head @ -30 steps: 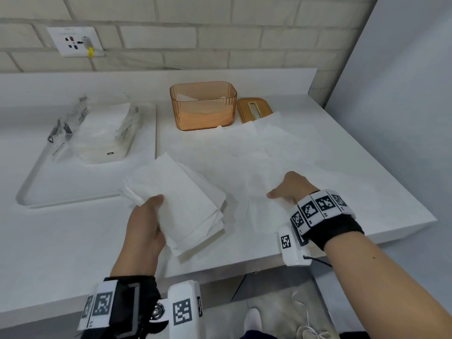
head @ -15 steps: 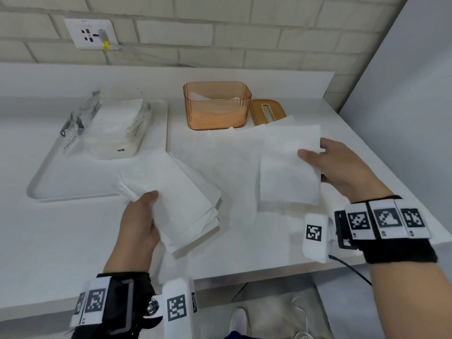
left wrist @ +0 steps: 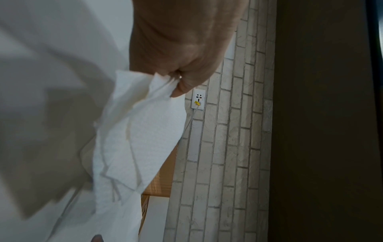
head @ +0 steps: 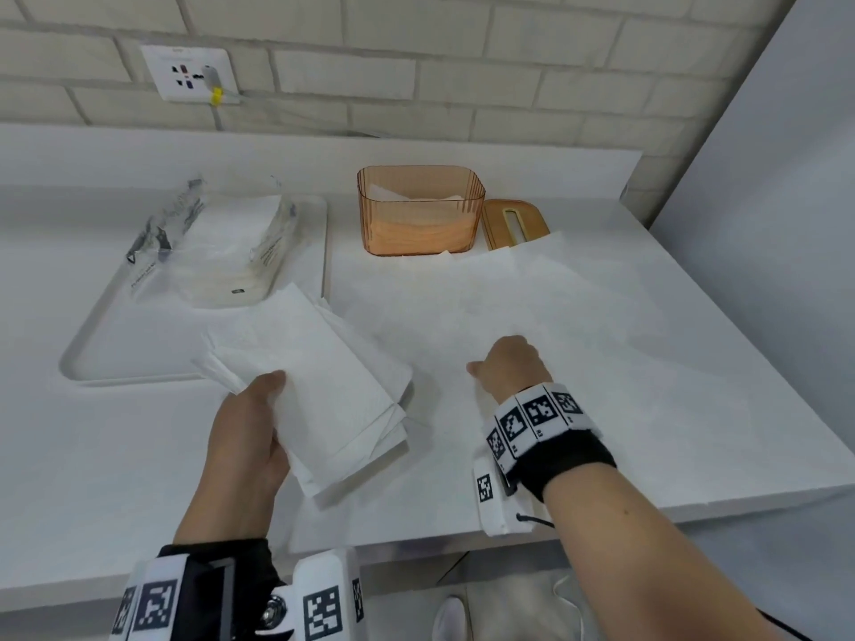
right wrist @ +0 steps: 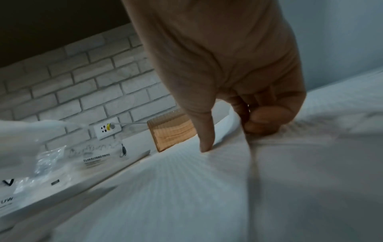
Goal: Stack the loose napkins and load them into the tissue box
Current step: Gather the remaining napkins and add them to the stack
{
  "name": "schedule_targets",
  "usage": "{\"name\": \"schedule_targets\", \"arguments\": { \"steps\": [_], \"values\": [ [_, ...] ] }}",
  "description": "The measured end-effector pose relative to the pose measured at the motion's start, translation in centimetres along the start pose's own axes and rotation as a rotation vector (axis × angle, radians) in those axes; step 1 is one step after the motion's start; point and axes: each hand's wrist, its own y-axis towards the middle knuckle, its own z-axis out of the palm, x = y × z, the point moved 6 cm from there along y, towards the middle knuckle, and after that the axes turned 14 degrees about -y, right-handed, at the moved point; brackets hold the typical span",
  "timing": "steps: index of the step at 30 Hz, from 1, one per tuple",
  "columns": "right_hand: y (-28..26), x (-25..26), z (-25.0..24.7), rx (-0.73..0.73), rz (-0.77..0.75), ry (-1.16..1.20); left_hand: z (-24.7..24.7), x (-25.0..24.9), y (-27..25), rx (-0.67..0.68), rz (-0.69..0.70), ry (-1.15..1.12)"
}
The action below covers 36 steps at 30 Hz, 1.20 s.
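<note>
While the stack of napkins (head: 319, 390) is pinched at its near corner between the thumb and fingers of the left hand (head: 245, 437), it is held just above the counter (head: 92, 478), angled toward the tissue box, probably so each new sheet can be laid on top without setting the pile down. The left wrist view shows the same pinch from below, the sheets fanning slightly past the thumb, so the edges are not yet squared. To its right, loose napkins (head: 532, 293) lie flat and overlapping across the counter, hard to tell apart against the white surface. The right hand (head: 506, 367) is down on them with fingers curled; in the right wrist view the thumb presses into the paper and the fingertips (right wrist: 261, 121) bunch a fold against it, which looks like the start of a pickup, though whether a sheet is truly gripped I cannot tell. Behind the sheets stands the amber tissue box (head: 418, 210), open, with some napkins already inside, and its wooden lid (head: 513, 222) lies just beside it on the right, left off so loading stays easy. Farther left a tray (head: 92, 344) carries an opened plastic pack (head: 217, 252) of paper. A wall socket (head: 189, 76) sits on the brick wall behind
</note>
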Motion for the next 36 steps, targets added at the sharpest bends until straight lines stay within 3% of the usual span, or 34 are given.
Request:
{"name": "schedule_targets", "arguments": {
  "steps": [7, 11, 14, 26, 33, 36],
  "values": [
    [0.8, 0.0, -0.3, 0.063, 0.010, 0.056, -0.4, -0.3, 0.1, -0.008, -0.001, -0.003],
    [0.5, 0.4, -0.4, -0.039, 0.054, -0.005, -0.8, -0.3, 0.1, -0.012, -0.006, -0.004],
    [0.6, 0.7, -0.3, -0.057, 0.071, 0.092, -0.8, -0.4, 0.0, -0.003, -0.004, -0.007],
    [1.5, -0.9, -0.5, 0.146, 0.069, 0.274, -3.1, -1.7, -0.3, -0.050, 0.006, -0.022],
    [1.7, 0.8, -5.7, 0.131, -0.136, 0.738, -4.3, -2.4, -0.4, -0.080, 0.025, -0.029],
    [1.7, 3.8, -7.8, 0.287, -0.270, 0.956, -4.2, -2.5, -0.6, -0.070, 0.022, -0.034]
  ]
}}
